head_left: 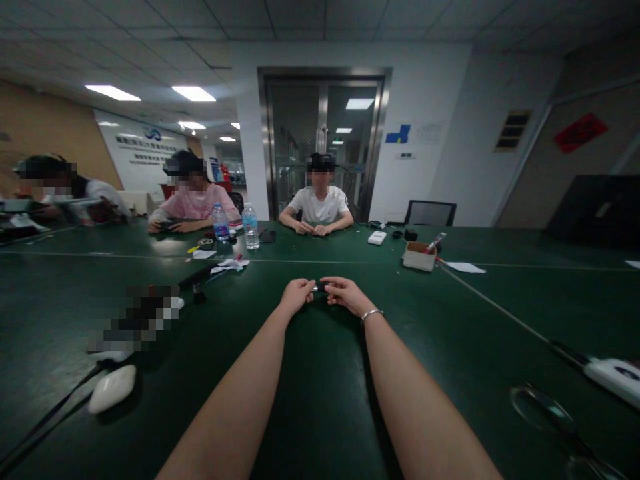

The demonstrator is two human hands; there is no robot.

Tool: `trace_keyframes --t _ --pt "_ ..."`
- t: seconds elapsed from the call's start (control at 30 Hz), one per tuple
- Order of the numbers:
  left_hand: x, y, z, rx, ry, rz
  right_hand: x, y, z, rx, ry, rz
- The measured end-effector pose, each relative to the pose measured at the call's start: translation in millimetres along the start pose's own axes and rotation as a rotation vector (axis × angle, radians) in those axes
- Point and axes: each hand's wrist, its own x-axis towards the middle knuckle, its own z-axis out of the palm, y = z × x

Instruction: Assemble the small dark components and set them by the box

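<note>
Over the dark green table, both arms reach forward and the hands meet around one small item. It is a small dark piece with a bright, silvery end (315,289); its exact kind is too small to make out. My left hand (298,294) pinches the silvery end between thumb and fingers. My right hand (347,293), with a silver bangle (372,315) at the wrist, grips the dark end. Fingers partly hide the item.
Left lie a blurred-out device (143,320) and a white rounded case (113,389). Two water bottles (251,227) stand farther back. Right are a small open box (420,257), a white power strip (617,377) and eyeglasses (545,408). Several people sit across the table.
</note>
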Motion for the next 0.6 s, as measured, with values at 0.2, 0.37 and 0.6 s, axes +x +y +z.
trace_keyframes --t 0.2,0.37,0.6 --pt "-2.3 3.8 1.1 -0.004 -0.004 -0.017 0.9 1.1 -0.1 0.010 0.000 -0.010" --pt "-1.9 3.0 4.3 -0.042 0.015 0.004 3.2 2.5 0.2 0.022 0.046 0.010" --pt "-8.4 11.8 4.1 -0.081 0.048 0.088 5.4 2.4 0.9 0.017 0.101 0.061"
